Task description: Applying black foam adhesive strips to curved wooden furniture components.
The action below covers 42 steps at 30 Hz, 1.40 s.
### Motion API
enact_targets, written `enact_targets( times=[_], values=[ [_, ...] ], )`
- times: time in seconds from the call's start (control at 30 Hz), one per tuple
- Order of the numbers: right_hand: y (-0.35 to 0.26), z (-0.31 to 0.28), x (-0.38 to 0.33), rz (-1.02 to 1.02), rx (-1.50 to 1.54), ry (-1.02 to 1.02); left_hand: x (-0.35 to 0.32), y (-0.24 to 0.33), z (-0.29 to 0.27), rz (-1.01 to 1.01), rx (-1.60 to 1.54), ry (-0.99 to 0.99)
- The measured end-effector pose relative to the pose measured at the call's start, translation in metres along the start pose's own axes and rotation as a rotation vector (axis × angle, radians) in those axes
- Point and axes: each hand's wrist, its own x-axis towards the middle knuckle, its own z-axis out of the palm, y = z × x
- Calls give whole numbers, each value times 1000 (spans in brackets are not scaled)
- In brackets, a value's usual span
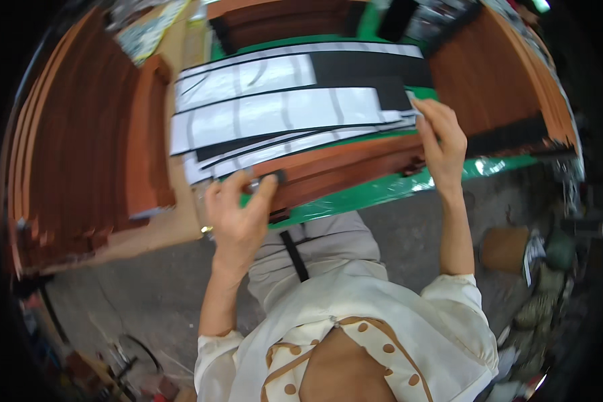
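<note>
Thin black strips and sheets with glossy white backing [281, 114] lie overlapped on the table. At their right end my right hand [443, 142] is closed in a pinch on the tip of a narrow white strip [398, 118]. My left hand [238, 213] is curled at the near left, thumb and fingers drawn together beside a small dark piece [275, 177]; what it grips is blurred. Between my hands, along the near table edge, lies a reddish-brown grooved wooden piece [348, 167].
Stacked reddish-brown boards [80, 134] stand at the left, and more brown boards [496, 74] at the right. Another brown piece [281, 20] lies at the back. Shiny green sheeting [375, 201] covers part of the table. A brown bucket-like container [506, 249] stands on the floor.
</note>
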Motion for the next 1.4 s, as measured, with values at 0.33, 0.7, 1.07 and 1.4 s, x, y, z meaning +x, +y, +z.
enact_targets(
  times=[0.33, 0.7, 1.07, 1.4],
  values=[
    [114, -40, -39, 653, 37, -296, -1, 1, -16, -862, -542, -358],
    [126, -28, -97, 753, 535, -59, -39, 22, -3, -611, -351, -184],
    [145, -29, -90, 1141, 739, -298, -28, 7, 8, -1342, -856, -301],
    [148, -40, -64, 1226, 921, -832, -26, -5, 15, -1429, -1080, -656]
  ],
)
